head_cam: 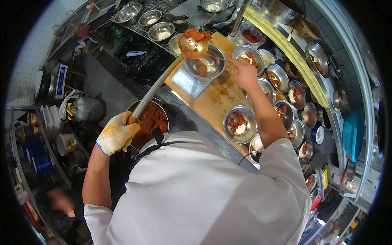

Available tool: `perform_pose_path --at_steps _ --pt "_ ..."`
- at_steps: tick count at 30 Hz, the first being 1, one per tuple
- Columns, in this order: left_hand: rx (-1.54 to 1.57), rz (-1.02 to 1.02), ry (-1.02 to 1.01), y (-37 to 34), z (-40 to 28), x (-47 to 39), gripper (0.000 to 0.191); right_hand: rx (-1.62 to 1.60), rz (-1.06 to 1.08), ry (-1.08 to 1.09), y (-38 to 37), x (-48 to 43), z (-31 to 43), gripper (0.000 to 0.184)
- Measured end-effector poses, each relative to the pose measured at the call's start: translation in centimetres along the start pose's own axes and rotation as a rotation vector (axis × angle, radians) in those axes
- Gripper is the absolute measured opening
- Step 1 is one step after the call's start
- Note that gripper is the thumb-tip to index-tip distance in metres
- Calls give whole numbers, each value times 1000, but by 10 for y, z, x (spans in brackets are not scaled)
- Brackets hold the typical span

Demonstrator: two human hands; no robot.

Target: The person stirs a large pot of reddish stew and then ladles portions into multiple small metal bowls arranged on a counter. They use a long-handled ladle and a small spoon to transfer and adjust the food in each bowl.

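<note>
My left hand (118,133), in a stained white knit glove, grips the wooden end of a long-handled metal ladle (193,47). Its bowl is heaped with an orange-red paste and hangs over the near side of a steel mixing bowl (221,69). That bowl stands on a digital kitchen scale (191,82) and holds white powder and some red paste. My bare right hand (245,72) holds a thin, paste-smeared utensil (217,57) that reaches to the ladle; its exact kind is unclear. Beside my left hand, a large pot (154,121) contains more of the paste.
Several steel bowls (240,124) with paste and white contents line the wooden board (211,105). Other bowls (161,31) sit on a wire rack at the back. A gas cylinder (88,108) stands at left. Part of another person (61,200) shows at lower left.
</note>
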State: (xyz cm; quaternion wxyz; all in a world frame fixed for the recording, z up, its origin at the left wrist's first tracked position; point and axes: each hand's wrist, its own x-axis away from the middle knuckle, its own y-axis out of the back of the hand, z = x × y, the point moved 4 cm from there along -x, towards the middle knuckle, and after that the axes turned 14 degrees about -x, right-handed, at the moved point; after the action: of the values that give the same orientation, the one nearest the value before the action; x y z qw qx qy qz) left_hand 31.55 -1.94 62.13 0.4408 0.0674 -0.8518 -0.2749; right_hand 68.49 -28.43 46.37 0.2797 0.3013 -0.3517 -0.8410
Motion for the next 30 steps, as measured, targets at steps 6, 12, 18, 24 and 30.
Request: perform_pose_path --at_steps 6,12,18,24,30 --pt "-38 -6 -2 -1 1 -3 27 -3 -56 49 -7 -24 17 32" --pt "-17 -45 -41 -4 2 0 27 0 -2 -5 -13 -37 21 31" --pt "-34 -51 -16 -4 -2 3 27 6 29 -13 -13 -39 21 30" --pt "-10 -53 -25 -3 -3 4 24 -9 76 -69 -14 -39 22 29" --pt "41 -19 -50 -4 1 2 21 -42 96 -67 -18 -39 20 30"
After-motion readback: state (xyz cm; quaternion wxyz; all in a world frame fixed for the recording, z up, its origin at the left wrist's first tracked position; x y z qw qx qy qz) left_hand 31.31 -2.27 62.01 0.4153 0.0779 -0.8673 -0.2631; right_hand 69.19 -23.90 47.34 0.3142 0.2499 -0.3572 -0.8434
